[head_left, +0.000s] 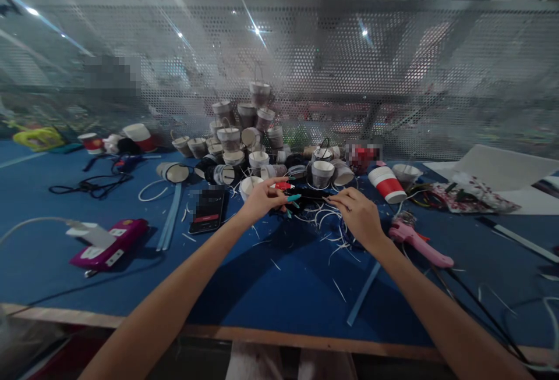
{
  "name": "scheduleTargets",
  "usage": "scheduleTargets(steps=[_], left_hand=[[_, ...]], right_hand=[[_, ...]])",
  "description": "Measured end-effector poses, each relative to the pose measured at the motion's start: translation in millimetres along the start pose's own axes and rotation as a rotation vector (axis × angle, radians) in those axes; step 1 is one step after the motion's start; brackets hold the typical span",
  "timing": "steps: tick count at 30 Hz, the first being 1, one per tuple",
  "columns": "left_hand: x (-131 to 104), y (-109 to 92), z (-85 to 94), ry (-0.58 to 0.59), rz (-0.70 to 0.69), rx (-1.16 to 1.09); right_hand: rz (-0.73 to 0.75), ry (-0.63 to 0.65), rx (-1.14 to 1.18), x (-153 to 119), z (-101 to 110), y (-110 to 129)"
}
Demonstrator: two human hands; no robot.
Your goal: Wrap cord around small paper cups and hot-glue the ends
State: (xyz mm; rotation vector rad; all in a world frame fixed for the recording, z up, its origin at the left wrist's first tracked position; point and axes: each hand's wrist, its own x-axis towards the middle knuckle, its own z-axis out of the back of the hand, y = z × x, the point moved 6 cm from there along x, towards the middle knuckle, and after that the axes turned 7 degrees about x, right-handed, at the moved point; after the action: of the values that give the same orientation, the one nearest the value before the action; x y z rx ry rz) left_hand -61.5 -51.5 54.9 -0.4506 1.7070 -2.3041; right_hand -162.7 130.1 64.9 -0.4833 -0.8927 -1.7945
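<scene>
Both hands are raised over the middle of the blue table (271,275). My left hand (262,198) is closed, its fingers pinched on a dark strand (312,194) beside a small red piece (283,185). Turquoise nails show on this hand. Opposite it, my right hand (356,211) pinches the strand's right end between thumb and fingertips. Under and around the hands lie thin white offcuts (325,217) and dark coiled material. Just behind my left hand stands a white cup (250,187).
Many small wrapped cups (233,156) are piled at the back. A phone (208,208) and a purple power strip (111,245) lie left. On the right are a pink glue gun (419,241), a red-and-white cup (386,184) and a floral bag (476,195).
</scene>
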Motion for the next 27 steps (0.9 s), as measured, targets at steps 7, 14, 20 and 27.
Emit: scheduleTargets(steps=[7, 14, 20, 27], left_hand=[[3.1, 5.6, 2.3, -0.030, -0.015, -0.040], [-2.3, -3.8, 1.5, -0.063, 0.005, -0.047], [-4.3, -8.5, 0.5, -0.037, -0.055, -0.043], [-5.1, -8.4, 0.7, -0.016, -0.057, -0.060]], right_hand=[[0.055, 0.130, 0.143, 2.6, -12.6, 9.7], [0.018, 0.284, 0.193, 3.5, -21.2, 19.5], [-0.123, 0.386, 0.401, 12.5, -29.2, 24.5], [-0.205, 0.541, 0.576, 26.0, -41.7, 26.1]])
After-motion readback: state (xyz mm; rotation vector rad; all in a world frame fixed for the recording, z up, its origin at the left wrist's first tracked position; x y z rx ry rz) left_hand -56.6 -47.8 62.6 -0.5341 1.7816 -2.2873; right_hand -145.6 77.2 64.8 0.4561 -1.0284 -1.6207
